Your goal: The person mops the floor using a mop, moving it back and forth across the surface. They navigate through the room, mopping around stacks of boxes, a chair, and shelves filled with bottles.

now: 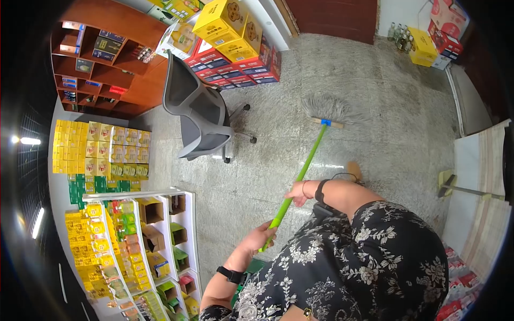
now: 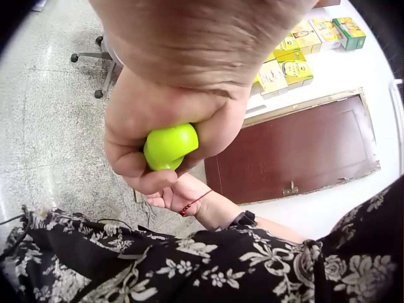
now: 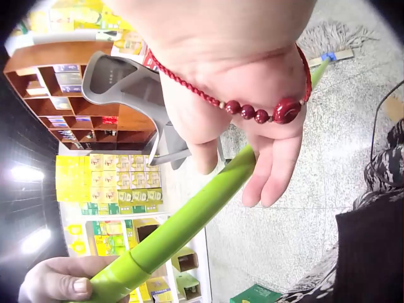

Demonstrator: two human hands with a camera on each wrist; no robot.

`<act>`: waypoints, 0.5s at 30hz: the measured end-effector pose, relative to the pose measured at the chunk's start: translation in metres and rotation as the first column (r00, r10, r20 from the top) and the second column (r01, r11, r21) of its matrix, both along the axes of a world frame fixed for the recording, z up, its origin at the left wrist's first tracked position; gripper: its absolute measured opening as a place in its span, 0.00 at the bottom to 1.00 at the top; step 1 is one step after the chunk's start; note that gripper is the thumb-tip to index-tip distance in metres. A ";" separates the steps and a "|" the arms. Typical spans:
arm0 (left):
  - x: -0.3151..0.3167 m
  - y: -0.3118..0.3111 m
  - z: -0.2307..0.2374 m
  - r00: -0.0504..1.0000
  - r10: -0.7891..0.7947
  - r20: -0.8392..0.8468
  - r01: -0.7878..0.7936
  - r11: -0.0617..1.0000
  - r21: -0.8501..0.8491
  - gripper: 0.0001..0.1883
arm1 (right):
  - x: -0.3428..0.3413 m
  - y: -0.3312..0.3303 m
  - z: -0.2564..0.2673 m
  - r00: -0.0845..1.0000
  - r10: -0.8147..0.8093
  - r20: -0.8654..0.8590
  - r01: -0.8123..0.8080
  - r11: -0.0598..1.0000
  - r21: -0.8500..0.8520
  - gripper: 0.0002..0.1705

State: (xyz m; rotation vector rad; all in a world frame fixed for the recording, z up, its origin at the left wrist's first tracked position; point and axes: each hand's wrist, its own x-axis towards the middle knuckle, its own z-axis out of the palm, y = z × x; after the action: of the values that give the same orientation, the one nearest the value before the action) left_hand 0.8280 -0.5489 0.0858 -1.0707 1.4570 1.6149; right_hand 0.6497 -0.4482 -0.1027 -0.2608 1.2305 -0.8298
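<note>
A mop with a grey string head (image 1: 334, 108) lies against the floor, joined by a blue clamp to a long green handle (image 1: 305, 166). My left hand (image 1: 259, 238) grips the handle near its top end; in the left wrist view, the fingers of this hand (image 2: 170, 136) wrap round the bright green end cap (image 2: 169, 146). Lower on the handle is my right hand (image 1: 301, 193), wearing a red beaded bracelet. In the right wrist view, the green handle (image 3: 189, 218) passes between the thumb and fingers of my right hand (image 3: 243, 126), which holds it loosely.
A grey office chair (image 1: 201, 115) stands beside stacked red and yellow boxes (image 1: 235, 48). White shelves (image 1: 174, 235) hold packaged goods at the lower left. Bottles (image 1: 399, 36) and boxes (image 1: 423, 47) stand at the upper right, and a dark red door (image 1: 337, 18) is at the top.
</note>
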 end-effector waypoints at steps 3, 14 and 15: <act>-0.006 0.005 0.002 0.998 0.061 -0.008 -0.060 0.998 0.031 0.21 | -0.008 -0.004 0.013 0.997 0.052 -0.056 -0.049 0.997 0.057 0.32; -0.176 0.022 -0.037 0.993 0.097 -0.065 -0.092 0.993 0.078 0.18 | -0.169 -0.007 0.007 0.957 -0.004 -0.289 0.079 0.966 0.248 0.18; -0.202 0.023 -0.042 0.994 0.079 -0.069 -0.074 0.994 0.075 0.19 | -0.195 -0.007 0.005 0.944 0.014 -0.330 0.077 0.962 0.261 0.17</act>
State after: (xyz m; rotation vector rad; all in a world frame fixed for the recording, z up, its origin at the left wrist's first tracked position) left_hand 0.6255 -0.5259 0.0440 -1.0488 1.4080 1.7630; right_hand 0.4544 -0.4548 -0.0982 -0.1600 1.6499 -0.6504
